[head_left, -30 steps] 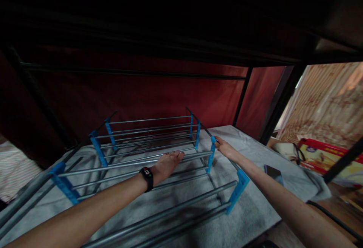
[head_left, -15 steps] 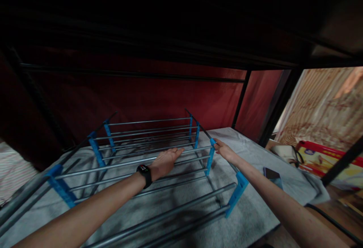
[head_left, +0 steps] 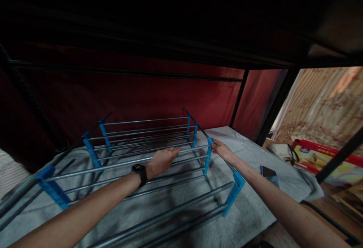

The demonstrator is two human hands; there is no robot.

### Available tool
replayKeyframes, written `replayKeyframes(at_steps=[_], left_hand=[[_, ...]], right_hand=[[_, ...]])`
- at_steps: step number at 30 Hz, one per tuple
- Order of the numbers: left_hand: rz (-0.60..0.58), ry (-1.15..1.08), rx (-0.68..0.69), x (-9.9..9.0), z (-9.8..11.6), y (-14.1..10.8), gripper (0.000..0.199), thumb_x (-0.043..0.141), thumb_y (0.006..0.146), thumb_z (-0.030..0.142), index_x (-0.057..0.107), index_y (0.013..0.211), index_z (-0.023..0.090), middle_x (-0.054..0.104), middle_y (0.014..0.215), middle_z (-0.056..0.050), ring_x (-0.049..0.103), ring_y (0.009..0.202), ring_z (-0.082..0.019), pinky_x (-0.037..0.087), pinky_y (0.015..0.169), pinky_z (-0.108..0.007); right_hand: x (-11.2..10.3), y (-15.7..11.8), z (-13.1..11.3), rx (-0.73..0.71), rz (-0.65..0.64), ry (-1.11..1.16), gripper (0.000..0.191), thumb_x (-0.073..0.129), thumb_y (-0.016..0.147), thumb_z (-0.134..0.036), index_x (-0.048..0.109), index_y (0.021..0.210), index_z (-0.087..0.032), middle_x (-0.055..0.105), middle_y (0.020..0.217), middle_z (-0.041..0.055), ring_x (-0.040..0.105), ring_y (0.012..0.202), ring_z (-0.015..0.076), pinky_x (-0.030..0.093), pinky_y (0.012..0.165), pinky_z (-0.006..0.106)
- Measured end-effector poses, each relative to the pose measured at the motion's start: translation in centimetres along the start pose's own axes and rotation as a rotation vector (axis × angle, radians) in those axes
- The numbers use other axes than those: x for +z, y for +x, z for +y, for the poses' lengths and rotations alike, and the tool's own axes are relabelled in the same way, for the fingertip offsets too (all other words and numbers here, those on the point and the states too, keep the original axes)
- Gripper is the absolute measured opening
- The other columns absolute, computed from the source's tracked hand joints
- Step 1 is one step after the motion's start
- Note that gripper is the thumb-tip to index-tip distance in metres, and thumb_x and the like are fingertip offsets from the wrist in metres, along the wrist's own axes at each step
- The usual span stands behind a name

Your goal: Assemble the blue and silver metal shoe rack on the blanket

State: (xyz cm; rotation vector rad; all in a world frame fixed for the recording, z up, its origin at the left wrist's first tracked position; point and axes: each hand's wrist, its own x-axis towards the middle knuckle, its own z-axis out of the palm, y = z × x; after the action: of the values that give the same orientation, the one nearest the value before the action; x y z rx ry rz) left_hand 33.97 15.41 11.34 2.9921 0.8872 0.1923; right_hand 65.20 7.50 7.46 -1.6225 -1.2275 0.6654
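A rack of grey metal tubes with blue plastic connectors [head_left: 208, 159] lies across a grey blanket [head_left: 244, 146]. My left hand [head_left: 163, 159], with a black watch on its wrist, rests on one of the rack's cross tubes. Its fingers stretch out to the right along the tube. My right hand [head_left: 222, 149] has its fingers closed around the rack's dark right side tube, just beside a blue connector. The undersides of both hands are hidden.
Black metal frame posts [head_left: 239, 100] stand before a red wall [head_left: 159, 96], under a dark overhead surface. A phone [head_left: 268, 173] lies on the blanket at right. Beyond it are a white object with a dark strap [head_left: 280, 151] and a red and yellow box [head_left: 320, 157].
The whole view has shifted slightly, with the rack and both hands appearing a little farther left. Both hands keep the same places on the rack.
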Motion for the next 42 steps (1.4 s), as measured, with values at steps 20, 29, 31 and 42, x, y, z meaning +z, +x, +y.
replayKeyframes(at_steps=[20,29,31,42], left_hand=[[0.005,0.043,0.062,0.5,-0.4,0.4,0.056,0.037,0.088,-0.003,0.052,0.135,0.022,0.069,0.128,-0.011,0.070,0.110,-0.026,0.056,0.084,-0.036],[0.051,0.099,0.088,0.2,0.4,0.2,0.062,0.038,0.084,-0.005,0.048,0.141,0.019,0.063,0.135,-0.012,0.063,0.121,-0.025,0.051,0.098,-0.038],[0.139,0.185,0.194,0.3,1.0,-0.4,0.065,0.040,0.086,-0.004,0.042,0.147,0.018,0.058,0.142,-0.013,0.055,0.130,-0.026,0.044,0.107,-0.042],[0.122,0.335,0.362,4.1,0.6,-8.4,0.046,0.041,0.097,0.010,0.048,0.142,0.013,0.058,0.143,-0.014,0.055,0.129,-0.024,0.039,0.110,-0.038]], right_hand=[[0.2,0.1,0.3,0.078,0.001,0.016,0.048,0.047,0.091,-0.033,0.061,0.134,-0.020,0.072,0.118,0.0064,0.067,0.098,0.0197,0.057,0.089,0.034],[-0.1,0.3,-0.1,0.024,-0.015,-0.191,0.040,0.043,0.093,-0.032,0.066,0.125,-0.022,0.074,0.110,0.0074,0.068,0.099,0.0217,0.057,0.088,0.035],[-0.1,0.2,-0.4,0.013,-0.012,-0.232,0.038,0.044,0.093,-0.033,0.067,0.122,-0.023,0.073,0.115,0.0078,0.067,0.103,0.0225,0.056,0.089,0.036],[-0.4,-0.3,0.0,0.047,-0.040,-0.149,0.050,0.044,0.092,-0.038,0.056,0.138,-0.022,0.068,0.128,0.0089,0.066,0.110,0.0242,0.058,0.092,0.039]])
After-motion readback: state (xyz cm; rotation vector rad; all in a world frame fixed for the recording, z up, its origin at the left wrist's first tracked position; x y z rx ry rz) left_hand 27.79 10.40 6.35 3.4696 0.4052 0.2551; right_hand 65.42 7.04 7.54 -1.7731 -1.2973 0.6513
